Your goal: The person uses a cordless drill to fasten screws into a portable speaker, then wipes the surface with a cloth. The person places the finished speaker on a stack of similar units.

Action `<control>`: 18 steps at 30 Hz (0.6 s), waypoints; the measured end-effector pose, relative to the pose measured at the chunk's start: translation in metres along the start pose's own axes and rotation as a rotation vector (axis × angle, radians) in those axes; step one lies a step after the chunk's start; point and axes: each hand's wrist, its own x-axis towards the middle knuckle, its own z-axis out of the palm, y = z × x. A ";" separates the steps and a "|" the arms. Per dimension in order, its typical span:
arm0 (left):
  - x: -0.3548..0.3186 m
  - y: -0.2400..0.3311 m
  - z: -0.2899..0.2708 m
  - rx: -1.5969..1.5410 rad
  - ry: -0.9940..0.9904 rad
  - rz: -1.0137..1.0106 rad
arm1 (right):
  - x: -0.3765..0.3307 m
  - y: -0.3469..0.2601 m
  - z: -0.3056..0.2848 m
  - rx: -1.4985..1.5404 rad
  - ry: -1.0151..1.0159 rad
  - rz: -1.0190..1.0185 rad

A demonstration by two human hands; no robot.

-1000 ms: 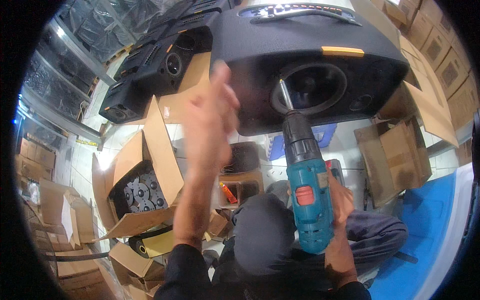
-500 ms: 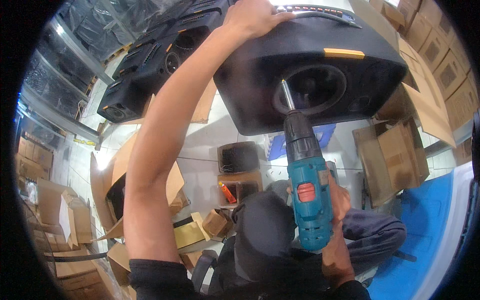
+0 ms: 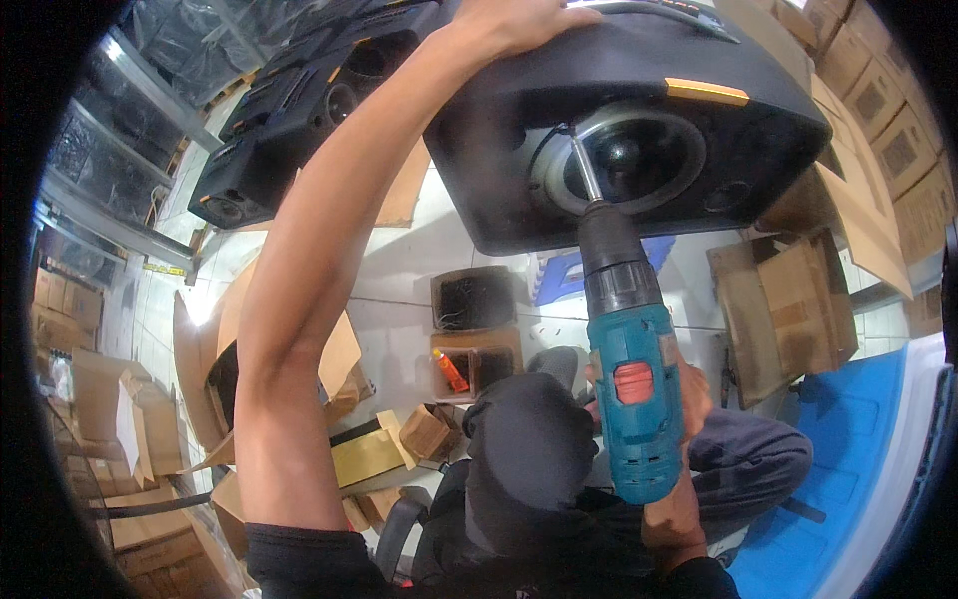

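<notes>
A large black speaker cabinet [image 3: 519, 110] with a round driver [image 3: 629, 155] and an orange strip fills the upper middle. My left hand [image 3: 519, 18] rests on its top edge, arm stretched up. My right hand [image 3: 689, 399] grips a teal cordless drill [image 3: 631, 399]. The drill's long bit [image 3: 584, 165] touches the rim of the round driver. My dark-clad knees sit below the drill.
More black speaker cabinets [image 3: 289, 120] stand at upper left. Open cardboard boxes [image 3: 788, 309] lie at the right and at lower left [image 3: 130, 419]. A blue stool [image 3: 559, 275] and an orange tube [image 3: 449, 369] lie on the white tiled floor. A blue mat [image 3: 848, 479] covers the lower right.
My left hand rose from in front of the cabinet and settled on its top edge. The cabinet now appears closer and tilted. The drill stayed at the driver's rim.
</notes>
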 end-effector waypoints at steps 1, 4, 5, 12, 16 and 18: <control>0.000 0.001 -0.001 0.005 0.004 0.005 | 0.001 -0.003 0.000 -0.022 0.016 -0.023; 0.000 0.004 -0.004 -0.016 -0.015 -0.028 | 0.002 -0.012 -0.002 -0.289 0.117 -0.316; 0.000 0.005 -0.005 -0.030 -0.027 -0.049 | 0.002 -0.016 -0.003 -0.405 0.162 -0.444; 0.000 0.004 -0.004 -0.041 -0.016 -0.042 | 0.006 -0.061 0.002 -0.703 0.382 -0.852; 0.000 0.005 -0.004 -0.017 -0.004 -0.027 | 0.008 -0.076 0.005 -0.707 0.503 -0.924; -0.002 0.009 -0.004 -0.001 0.002 -0.033 | 0.009 -0.080 0.003 -0.709 0.523 -0.910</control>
